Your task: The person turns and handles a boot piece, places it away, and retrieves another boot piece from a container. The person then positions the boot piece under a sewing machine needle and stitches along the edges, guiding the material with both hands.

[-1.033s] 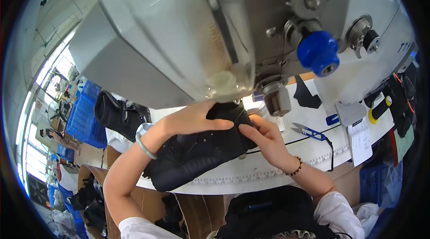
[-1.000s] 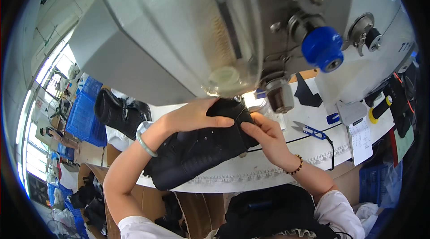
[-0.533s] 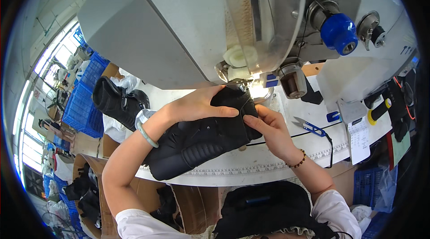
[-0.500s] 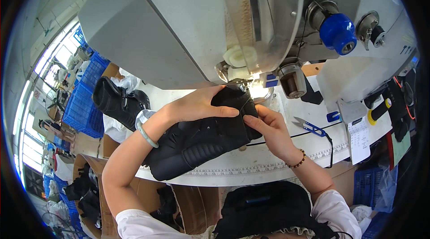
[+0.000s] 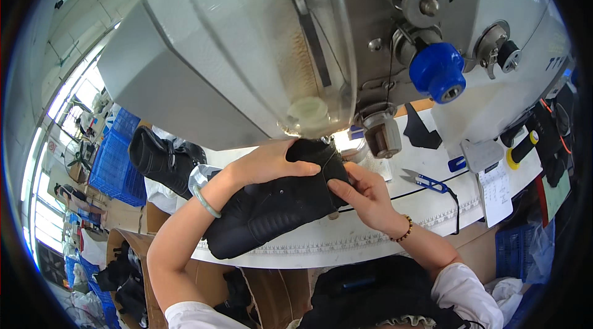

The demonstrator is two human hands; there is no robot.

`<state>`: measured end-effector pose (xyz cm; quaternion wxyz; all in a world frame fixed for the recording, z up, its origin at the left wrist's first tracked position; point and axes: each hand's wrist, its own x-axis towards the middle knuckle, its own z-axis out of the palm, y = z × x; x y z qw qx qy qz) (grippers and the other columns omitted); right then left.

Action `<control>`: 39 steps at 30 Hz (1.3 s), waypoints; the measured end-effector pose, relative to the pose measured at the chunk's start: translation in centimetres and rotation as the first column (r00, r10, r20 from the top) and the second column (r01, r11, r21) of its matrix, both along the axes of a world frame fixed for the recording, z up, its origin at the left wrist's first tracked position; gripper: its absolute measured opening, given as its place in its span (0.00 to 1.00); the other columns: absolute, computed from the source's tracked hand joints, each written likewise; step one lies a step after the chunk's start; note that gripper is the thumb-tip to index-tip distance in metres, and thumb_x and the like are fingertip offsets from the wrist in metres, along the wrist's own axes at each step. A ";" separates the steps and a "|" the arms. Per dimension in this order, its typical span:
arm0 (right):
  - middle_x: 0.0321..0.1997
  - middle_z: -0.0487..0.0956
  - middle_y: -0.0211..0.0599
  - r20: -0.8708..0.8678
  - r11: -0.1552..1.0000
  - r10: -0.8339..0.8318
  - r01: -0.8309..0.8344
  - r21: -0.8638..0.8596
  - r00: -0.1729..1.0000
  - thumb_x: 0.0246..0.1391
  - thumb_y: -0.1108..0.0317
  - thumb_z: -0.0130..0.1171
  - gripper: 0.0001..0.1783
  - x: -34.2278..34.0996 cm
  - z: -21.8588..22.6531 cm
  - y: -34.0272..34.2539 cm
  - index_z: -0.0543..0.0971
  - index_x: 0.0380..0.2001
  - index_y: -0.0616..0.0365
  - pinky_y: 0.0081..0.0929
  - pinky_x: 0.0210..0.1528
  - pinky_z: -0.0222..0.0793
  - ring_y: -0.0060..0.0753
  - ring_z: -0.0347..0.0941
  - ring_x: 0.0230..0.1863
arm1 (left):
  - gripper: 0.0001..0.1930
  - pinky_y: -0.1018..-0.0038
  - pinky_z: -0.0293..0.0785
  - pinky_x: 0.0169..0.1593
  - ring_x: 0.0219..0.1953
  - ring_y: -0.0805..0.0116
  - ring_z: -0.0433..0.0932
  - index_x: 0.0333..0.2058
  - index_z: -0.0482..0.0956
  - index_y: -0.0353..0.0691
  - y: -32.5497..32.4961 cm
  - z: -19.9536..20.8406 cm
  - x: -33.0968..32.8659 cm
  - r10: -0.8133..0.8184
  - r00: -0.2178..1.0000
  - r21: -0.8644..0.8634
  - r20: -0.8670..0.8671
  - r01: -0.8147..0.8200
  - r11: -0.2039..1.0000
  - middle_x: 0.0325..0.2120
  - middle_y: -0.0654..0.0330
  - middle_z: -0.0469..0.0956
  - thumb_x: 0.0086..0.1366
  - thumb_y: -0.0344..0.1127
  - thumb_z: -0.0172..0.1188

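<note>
A black padded boot point(image 5: 262, 221) lies on its side on the white table, its upper end under the head of a sewing machine point(image 5: 185, 63). My left hand point(image 5: 269, 165) rests over the boot's upper part, thumb stretched along it and the other fingers partly hidden behind it. My right hand point(image 5: 369, 198) pinches the right edge of the boot's opening, thumb on top and fingers tucked behind. A pale thread runs near that edge, close to the needle area. The needle itself cannot be made out under the machine head.
Blue-handled thread snips point(image 5: 426, 181) lie to the right, beside a notepad point(image 5: 494, 190) and a yellow-ended spool point(image 5: 522, 150). Another black boot point(image 5: 164, 159) stands at the left near blue crates point(image 5: 117, 162). A cardboard box point(image 5: 130, 249) with black pieces sits lower left. A ruler strip follows the table's front edge.
The view has shifted, so the machine head looms larger and the boot and hands sit slightly lower. Both hands keep about the same hold on the boot.
</note>
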<state>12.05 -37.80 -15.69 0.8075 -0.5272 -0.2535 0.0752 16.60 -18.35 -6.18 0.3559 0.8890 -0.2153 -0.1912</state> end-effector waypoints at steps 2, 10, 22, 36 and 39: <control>0.24 0.69 0.22 0.025 1.000 -0.013 0.013 0.001 1.000 0.57 0.70 0.53 0.07 0.0 -0.2 0.1 0.72 0.34 0.63 0.11 0.24 0.56 0.06 0.60 0.26 | 0.34 0.73 0.64 0.52 0.47 0.65 0.72 0.52 0.67 0.32 0.1 -0.1 0.2 0.006 0.999 -0.031 0.038 -0.005 0.999 0.44 0.52 0.75 0.54 0.53 0.60; 0.23 0.68 0.19 -0.079 1.000 0.006 -0.005 0.005 0.997 0.57 0.70 0.54 0.08 -0.1 -0.1 -0.1 0.73 0.37 0.63 0.11 0.23 0.54 0.06 0.58 0.24 | 0.30 0.74 0.64 0.51 0.46 0.66 0.72 0.49 0.71 0.34 -0.3 -0.3 -0.1 0.043 0.993 -0.025 0.108 -0.041 0.999 0.44 0.54 0.75 0.56 0.54 0.57; 0.22 0.69 0.19 -0.128 1.000 0.005 -0.002 0.022 0.992 0.57 0.68 0.55 0.09 0.0 0.5 -0.1 0.74 0.38 0.62 0.11 0.24 0.51 0.07 0.56 0.23 | 0.27 0.77 0.67 0.46 0.41 0.72 0.73 0.45 0.74 0.35 -0.7 1.4 0.2 0.053 0.978 0.025 -0.204 -0.049 0.998 0.38 0.59 0.76 0.57 0.53 0.55; 0.21 0.68 0.20 -0.029 0.998 -0.039 0.037 -0.055 0.999 0.57 0.65 0.56 0.11 0.3 -0.2 0.0 0.73 0.32 0.63 0.14 0.23 0.52 0.09 0.56 0.23 | 0.25 0.76 0.69 0.45 0.41 0.69 0.74 0.46 0.74 0.35 -1.6 3.8 -0.3 0.068 0.994 0.144 -0.088 -0.055 0.988 0.39 0.57 0.77 0.56 0.49 0.57; 0.21 0.67 0.20 0.043 0.993 -0.077 0.080 -0.081 0.996 0.57 0.64 0.55 0.11 0.1 0.1 0.0 0.72 0.33 0.63 0.14 0.23 0.52 0.10 0.56 0.23 | 0.26 0.75 0.69 0.46 0.41 0.68 0.74 0.47 0.74 0.35 -1.2 4.0 -0.2 -0.044 0.998 0.164 0.047 0.036 0.986 0.39 0.56 0.77 0.56 0.50 0.58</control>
